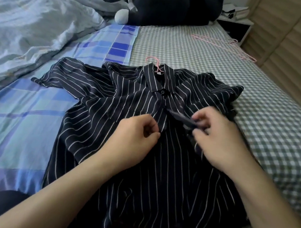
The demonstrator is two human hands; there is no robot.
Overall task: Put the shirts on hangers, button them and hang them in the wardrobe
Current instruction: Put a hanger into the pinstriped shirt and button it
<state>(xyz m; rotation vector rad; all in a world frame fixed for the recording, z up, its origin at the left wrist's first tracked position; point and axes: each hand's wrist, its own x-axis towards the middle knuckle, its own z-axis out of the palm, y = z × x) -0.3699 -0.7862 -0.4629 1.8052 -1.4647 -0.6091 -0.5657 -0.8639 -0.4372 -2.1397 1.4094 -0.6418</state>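
A black shirt with thin white stripes (pixel 96 89) lies face up on the bed, its collar away from me. A pink hanger (pixel 156 63) sits inside it, with only the hook showing above the collar. The top button (pixel 162 92) is fastened. My left hand (pixel 136 136) pinches the left front edge of the shirt just below the collar. My right hand (pixel 217 137) pinches the right front edge and holds it lifted beside the left one.
Spare pink hangers (pixel 225 45) lie on the green checked sheet (pixel 180 48) at the far right. A crumpled pale blue duvet (pixel 34 27) fills the left. A dark plush toy (pixel 163 5) lies at the head of the bed. A slatted beige wall (pixel 292 45) runs along the right.
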